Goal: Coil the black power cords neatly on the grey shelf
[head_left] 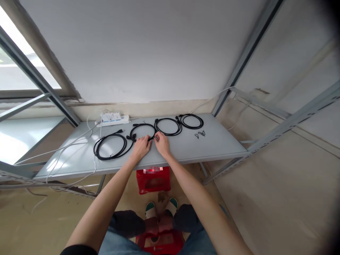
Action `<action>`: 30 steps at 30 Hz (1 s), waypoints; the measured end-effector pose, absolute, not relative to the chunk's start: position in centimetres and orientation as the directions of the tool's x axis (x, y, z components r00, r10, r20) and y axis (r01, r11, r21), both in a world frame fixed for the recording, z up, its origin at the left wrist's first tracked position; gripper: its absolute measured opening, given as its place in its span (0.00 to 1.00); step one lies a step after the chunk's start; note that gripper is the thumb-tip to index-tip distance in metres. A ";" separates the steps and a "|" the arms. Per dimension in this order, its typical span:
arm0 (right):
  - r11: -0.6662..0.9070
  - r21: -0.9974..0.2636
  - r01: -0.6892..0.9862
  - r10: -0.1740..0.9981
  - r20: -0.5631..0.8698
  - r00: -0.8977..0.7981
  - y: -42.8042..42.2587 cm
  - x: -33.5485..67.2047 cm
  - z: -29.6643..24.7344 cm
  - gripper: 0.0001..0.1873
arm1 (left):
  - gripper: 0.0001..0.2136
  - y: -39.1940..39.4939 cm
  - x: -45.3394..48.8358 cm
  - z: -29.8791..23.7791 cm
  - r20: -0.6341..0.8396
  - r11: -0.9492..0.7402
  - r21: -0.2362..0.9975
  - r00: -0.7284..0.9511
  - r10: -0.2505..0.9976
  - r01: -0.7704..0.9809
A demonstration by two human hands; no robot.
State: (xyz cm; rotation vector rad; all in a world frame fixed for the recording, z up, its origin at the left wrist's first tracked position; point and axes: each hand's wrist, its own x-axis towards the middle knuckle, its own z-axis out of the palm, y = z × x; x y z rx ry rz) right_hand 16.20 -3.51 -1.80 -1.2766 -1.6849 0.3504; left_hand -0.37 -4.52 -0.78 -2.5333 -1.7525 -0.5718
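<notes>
Both my hands are at a coiled black cable (143, 124) near the middle of the grey shelf. My left hand (142, 146) is closed over the near side of this coil. Beside it, the fingers of my right hand (161, 142) pinch at the same coil's near right edge; whether they also grip a small tie is too small to tell. To the left lies another coiled black cable (96, 150) with its plug pointing right. Further right rest a third cable coil (174, 134) and a fourth cable coil (196, 127).
Several small black twist ties (202, 133) lie on the right of the shelf (212, 148). A white power strip (114, 120) with adapters stands at the back left, its white cords trailing over the left side. Metal uprights flank the shelf. Below is a red stool (152, 184).
</notes>
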 end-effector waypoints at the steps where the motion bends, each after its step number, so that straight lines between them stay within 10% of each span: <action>1: 0.406 -0.719 0.564 0.861 0.508 0.028 -3.4 16.3 -1.9 0.06 | 0.13 -4.5 -0.3 -0.8 0.303 -0.377 0.202 0.308 0.902 0.904; 24: 0.226 -0.924 0.309 0.902 0.318 0.291 -3.6 16.7 -1.9 0.08 | 0.20 -4.9 -0.6 0.1 0.414 -0.308 0.175 0.214 0.885 0.935; 30: 0.395 -0.853 0.342 0.814 0.497 0.299 -5.7 20.9 -0.1 0.08 | 0.20 -5.2 -0.7 0.3 0.442 -0.353 0.186 0.243 0.864 0.917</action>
